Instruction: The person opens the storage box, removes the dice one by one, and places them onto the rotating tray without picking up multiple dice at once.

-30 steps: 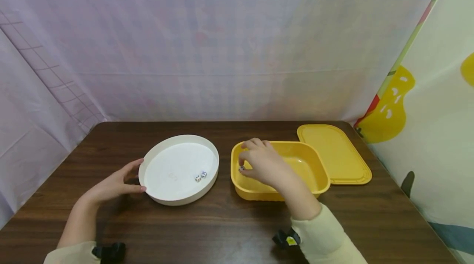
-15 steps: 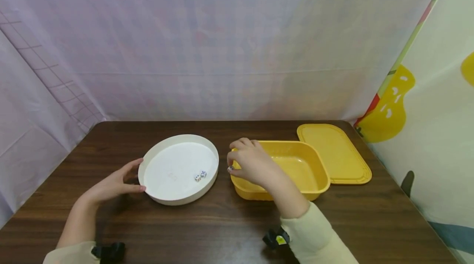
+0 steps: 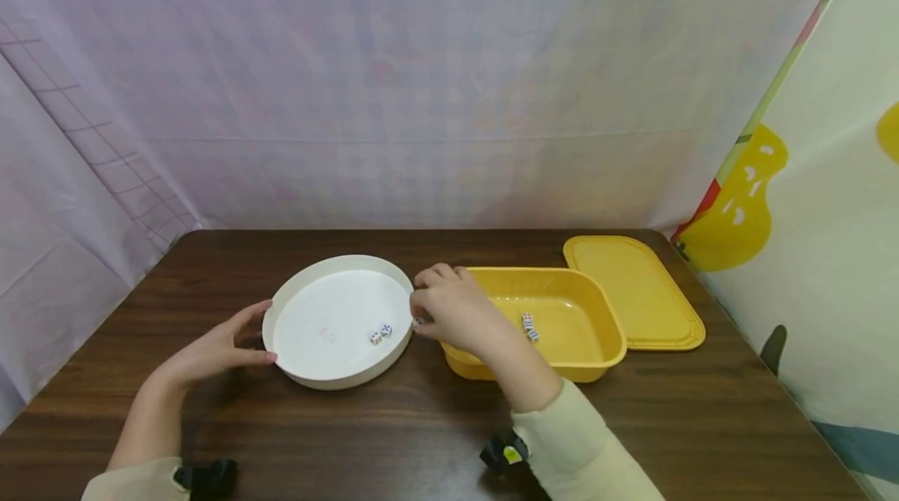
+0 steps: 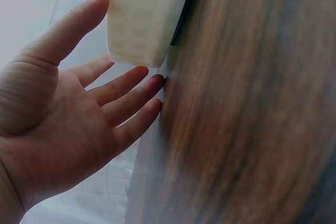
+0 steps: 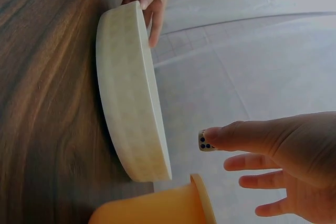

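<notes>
Over the gap between the white tray (image 3: 326,310) and the yellow box (image 3: 569,321), my right hand (image 3: 453,310) pinches one little die (image 5: 202,144) with the thumb and pointing finger. My other three fingers stick out, away from it. From the head view, the die looks right by the tray's rim, but the right wrist view shows it apart from the wall. To do this bit well, I think I should squeeze just enough, because such a small cube could slip or spin. I should hold my fingertips higher than the rim too, so that they don't bump it. My left hand (image 3: 211,349) grips nothing tight: its fingers are spread, with thumb and a fingertip touching the tray's left side. That seems a good way to stop it sliding, and a soft touch should do. Inside the tray, two dice (image 3: 375,338) sit close together near the right wall. Inside the box, two more dice (image 3: 527,321) sit so close that I can't tell if they touch. Beyond the box, a flat yellow lid (image 3: 635,302) lies on the brown table (image 3: 351,431), and a pale curtain (image 3: 351,95) hangs behind.
</notes>
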Tool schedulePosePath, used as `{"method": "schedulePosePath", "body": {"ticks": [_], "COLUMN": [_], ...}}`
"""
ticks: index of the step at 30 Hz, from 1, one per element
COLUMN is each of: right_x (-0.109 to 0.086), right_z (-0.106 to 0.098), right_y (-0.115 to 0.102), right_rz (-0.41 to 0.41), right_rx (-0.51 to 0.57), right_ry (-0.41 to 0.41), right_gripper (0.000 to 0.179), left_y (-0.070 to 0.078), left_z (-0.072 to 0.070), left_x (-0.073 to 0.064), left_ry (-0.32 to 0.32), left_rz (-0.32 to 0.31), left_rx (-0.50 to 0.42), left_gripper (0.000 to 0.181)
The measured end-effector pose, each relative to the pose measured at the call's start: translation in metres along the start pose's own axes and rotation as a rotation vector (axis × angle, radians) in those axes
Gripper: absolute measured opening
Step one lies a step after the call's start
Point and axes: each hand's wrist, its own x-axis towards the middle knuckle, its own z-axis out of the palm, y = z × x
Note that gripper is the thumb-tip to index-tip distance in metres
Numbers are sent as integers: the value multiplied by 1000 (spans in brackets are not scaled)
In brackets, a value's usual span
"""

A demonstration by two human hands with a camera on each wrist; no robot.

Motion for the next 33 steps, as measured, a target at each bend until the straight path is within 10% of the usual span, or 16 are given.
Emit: {"method": "schedulePosePath", "body": {"ticks": [33], "right_x": [38], "right_z": [26], "right_y": [-5], "right_rz": [60], "right_rx": [-67], "right_ry": [-107], "right_gripper": [10], "left_y": [0], "left_z": [0], "left_x": [0], "left_ry": [-9], "left_rz": [17], "left_rx": [-9], "left_gripper": [90]}}
